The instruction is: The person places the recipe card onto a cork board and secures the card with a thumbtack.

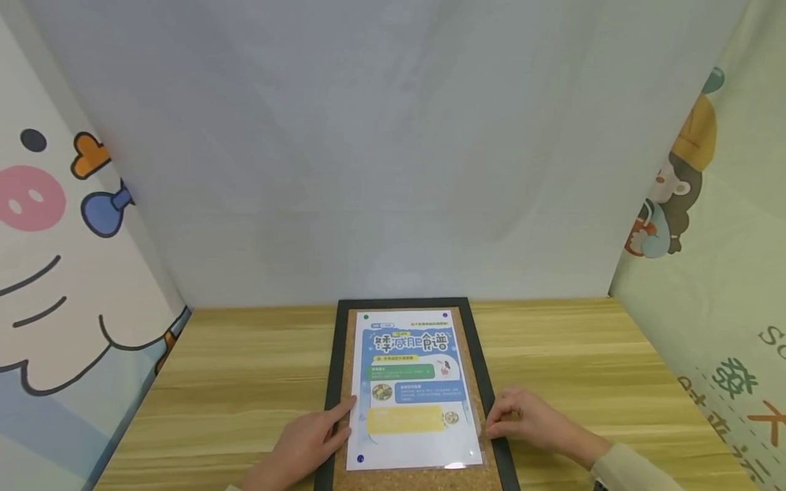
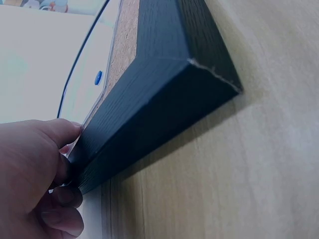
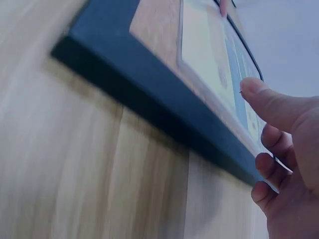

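Observation:
A cork board [image 1: 424, 479] in a black frame [image 1: 479, 361] lies on the table with a printed poster [image 1: 417, 450] on it, in what looks like a clear sleeve. A green thumbtack [image 1: 366, 316], a purple thumbtack [image 1: 445, 315] and a blue thumbtack [image 1: 360, 458] sit at three corners. My left hand [image 1: 301, 447] reaches over the left frame side, thumb and forefinger touching the poster's edge. My right hand [image 1: 531, 419] is curled over the right frame side. In the right wrist view a small metal point, seemingly a thumbtack [image 3: 241, 92], shows at its thumb tip; its head is hidden.
The wooden table [image 1: 245, 368] extends left and right of the board. A pale grey curtain [image 1: 393, 170] hangs behind it. Printed cloths stand at both sides, a cartoon one [image 1: 67, 273] on the left and a green one [image 1: 706, 307] on the right.

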A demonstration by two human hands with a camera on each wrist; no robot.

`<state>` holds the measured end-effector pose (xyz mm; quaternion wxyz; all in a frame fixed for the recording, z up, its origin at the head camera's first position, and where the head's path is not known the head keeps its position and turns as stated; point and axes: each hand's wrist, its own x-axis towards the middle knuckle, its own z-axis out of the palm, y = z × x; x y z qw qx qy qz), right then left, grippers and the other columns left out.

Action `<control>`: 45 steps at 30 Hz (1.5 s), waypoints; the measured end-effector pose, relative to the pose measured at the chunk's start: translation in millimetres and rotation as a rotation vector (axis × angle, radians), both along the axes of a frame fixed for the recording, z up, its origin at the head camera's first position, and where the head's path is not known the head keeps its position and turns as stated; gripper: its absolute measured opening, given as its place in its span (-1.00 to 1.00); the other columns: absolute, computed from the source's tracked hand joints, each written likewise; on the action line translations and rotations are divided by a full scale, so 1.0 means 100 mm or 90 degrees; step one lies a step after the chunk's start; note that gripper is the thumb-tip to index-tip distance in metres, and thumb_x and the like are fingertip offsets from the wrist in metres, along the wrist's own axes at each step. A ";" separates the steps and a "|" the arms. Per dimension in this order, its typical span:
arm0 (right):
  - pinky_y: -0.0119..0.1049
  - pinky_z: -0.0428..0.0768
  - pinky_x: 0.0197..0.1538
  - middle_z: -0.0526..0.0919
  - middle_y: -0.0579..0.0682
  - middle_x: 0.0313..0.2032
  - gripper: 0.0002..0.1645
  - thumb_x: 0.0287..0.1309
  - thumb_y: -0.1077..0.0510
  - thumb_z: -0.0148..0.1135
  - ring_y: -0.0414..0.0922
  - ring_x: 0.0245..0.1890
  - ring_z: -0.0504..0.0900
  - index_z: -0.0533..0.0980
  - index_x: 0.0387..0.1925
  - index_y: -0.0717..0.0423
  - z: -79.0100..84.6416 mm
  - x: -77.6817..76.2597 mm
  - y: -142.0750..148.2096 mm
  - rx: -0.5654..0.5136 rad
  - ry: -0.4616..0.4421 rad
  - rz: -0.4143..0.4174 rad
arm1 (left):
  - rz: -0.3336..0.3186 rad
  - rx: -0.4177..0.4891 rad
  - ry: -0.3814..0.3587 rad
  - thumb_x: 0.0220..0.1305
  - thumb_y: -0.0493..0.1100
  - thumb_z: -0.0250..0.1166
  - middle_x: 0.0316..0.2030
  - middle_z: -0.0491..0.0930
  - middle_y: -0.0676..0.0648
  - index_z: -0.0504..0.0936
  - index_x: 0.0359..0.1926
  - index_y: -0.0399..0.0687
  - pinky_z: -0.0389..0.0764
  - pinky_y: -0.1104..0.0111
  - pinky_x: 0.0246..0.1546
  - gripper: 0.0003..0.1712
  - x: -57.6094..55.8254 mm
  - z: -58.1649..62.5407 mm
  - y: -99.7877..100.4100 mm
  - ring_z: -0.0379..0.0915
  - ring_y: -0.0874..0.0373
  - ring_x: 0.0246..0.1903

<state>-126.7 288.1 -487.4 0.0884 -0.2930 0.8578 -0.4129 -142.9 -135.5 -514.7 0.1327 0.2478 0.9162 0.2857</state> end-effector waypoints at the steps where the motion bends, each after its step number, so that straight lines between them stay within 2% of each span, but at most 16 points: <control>1: -0.35 0.40 -0.25 0.59 -0.27 -0.42 -0.94 0.19 0.11 0.49 -0.36 -0.33 0.41 0.75 -0.40 -0.08 0.01 0.01 -0.04 0.002 0.001 0.006 | -0.001 -0.001 0.000 0.51 -0.02 0.27 -0.71 0.25 0.19 0.49 0.45 -0.14 0.19 0.38 -0.62 -0.40 0.00 0.00 0.00 0.12 0.33 -0.70; 4: -0.38 0.37 -0.27 0.53 -0.27 -0.44 -0.93 0.18 0.08 0.50 -0.35 -0.37 0.37 0.76 -0.41 -0.08 0.01 0.02 -0.14 0.011 0.008 0.029 | -0.003 -0.001 0.000 0.51 -0.02 0.27 -0.71 0.25 0.19 0.48 0.45 -0.15 0.19 0.38 -0.62 -0.40 -0.01 0.00 0.00 0.12 0.33 -0.70; 11: -0.40 0.29 -0.26 0.49 -0.36 -0.42 -0.85 0.22 -0.04 0.47 -0.39 -0.33 0.31 0.78 -0.38 -0.10 -0.07 0.02 -0.24 0.061 -0.055 0.059 | -0.004 -0.006 -0.006 0.50 -0.04 0.27 -0.70 0.26 0.21 0.49 0.45 -0.16 0.19 0.39 -0.61 -0.40 -0.01 0.00 0.01 0.13 0.34 -0.70; 16: -0.28 0.26 -0.32 0.49 -0.39 -0.40 -0.82 0.24 -0.10 0.45 -0.37 -0.32 0.30 0.79 -0.37 -0.13 -0.13 0.00 -0.26 0.093 -0.037 0.079 | -0.005 -0.008 -0.006 0.51 -0.03 0.27 -0.68 0.26 0.20 0.48 0.45 -0.16 0.20 0.39 -0.60 -0.40 -0.03 -0.01 0.01 0.14 0.34 -0.68; 22: -0.39 0.23 -0.24 0.48 -0.41 -0.44 -0.84 0.18 -0.09 0.49 -0.38 -0.32 0.27 0.80 -0.39 -0.14 -0.05 0.02 -0.33 0.119 -0.069 0.063 | -0.004 -0.008 -0.001 0.50 -0.04 0.28 -0.68 0.27 0.18 0.49 0.45 -0.17 0.20 0.38 -0.61 -0.40 -0.03 -0.01 0.00 0.14 0.33 -0.68; 27: -0.43 0.20 -0.24 0.47 -0.41 -0.46 -0.85 0.15 -0.07 0.52 -0.40 -0.33 0.24 0.80 -0.41 -0.13 0.02 0.05 -0.35 0.145 -0.065 0.058 | -0.005 -0.012 -0.002 0.50 -0.03 0.28 -0.67 0.25 0.18 0.49 0.45 -0.17 0.23 0.37 -0.59 -0.39 -0.02 -0.01 0.02 0.15 0.32 -0.67; 34: -0.43 0.21 -0.25 0.48 -0.41 -0.45 -0.88 0.16 -0.05 0.51 -0.38 -0.33 0.25 0.81 -0.39 -0.14 0.01 0.04 -0.37 0.146 -0.088 0.042 | 0.001 -0.018 -0.012 0.49 -0.05 0.28 -0.68 0.26 0.16 0.48 0.45 -0.17 0.22 0.37 -0.60 -0.39 -0.02 0.00 0.03 0.15 0.31 -0.68; 41: -0.30 0.24 -0.29 0.51 -0.41 -0.44 -0.82 0.21 -0.11 0.47 -0.38 -0.34 0.30 0.81 -0.35 -0.15 -0.16 -0.04 -0.28 0.108 -0.077 0.059 | 0.002 -0.015 -0.014 0.50 -0.04 0.27 -0.67 0.29 0.17 0.48 0.45 -0.18 0.23 0.37 -0.60 -0.39 -0.02 0.00 0.03 0.16 0.32 -0.67; 45: -0.35 0.25 -0.24 0.50 -0.39 -0.45 -0.84 0.21 -0.07 0.48 -0.37 -0.33 0.30 0.81 -0.36 -0.11 -0.05 -0.03 -0.31 0.112 -0.106 0.049 | 0.004 -0.017 -0.012 0.50 -0.05 0.27 -0.67 0.28 0.16 0.48 0.45 -0.17 0.22 0.37 -0.60 -0.40 -0.02 0.01 0.04 0.16 0.32 -0.67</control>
